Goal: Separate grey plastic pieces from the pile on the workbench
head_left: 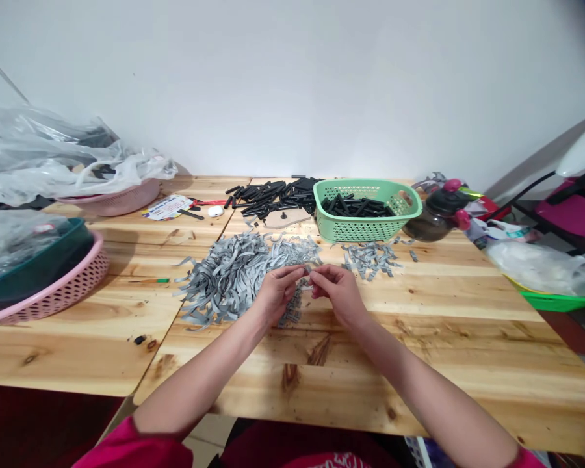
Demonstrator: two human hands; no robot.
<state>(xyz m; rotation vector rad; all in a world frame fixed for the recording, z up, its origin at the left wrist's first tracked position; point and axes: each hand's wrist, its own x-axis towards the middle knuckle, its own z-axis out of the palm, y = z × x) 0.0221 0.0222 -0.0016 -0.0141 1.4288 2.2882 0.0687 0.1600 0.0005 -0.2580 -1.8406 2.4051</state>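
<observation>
My left hand (277, 294) and my right hand (340, 289) meet over the table, fingertips pinched together. Between them is a small grey strip (308, 268), mostly covered by the fingers. A large heap of grey strips (229, 273) lies beside and behind my left hand, some of it under the hand. Beyond my right hand is a smaller pile of short grey pieces (372, 259). Farther back, a green basket (365, 229) holds black tubes (355, 207), and more black tubes (277, 195) lie loose to its left.
At left stand pink baskets (85, 286) and a dark green basket (73, 250) with plastic bags. A card (168, 207), a white round object (215, 211) and a green-handled tool (162, 281) lie nearer the middle. A dark jug (431, 218) stands right of the green basket.
</observation>
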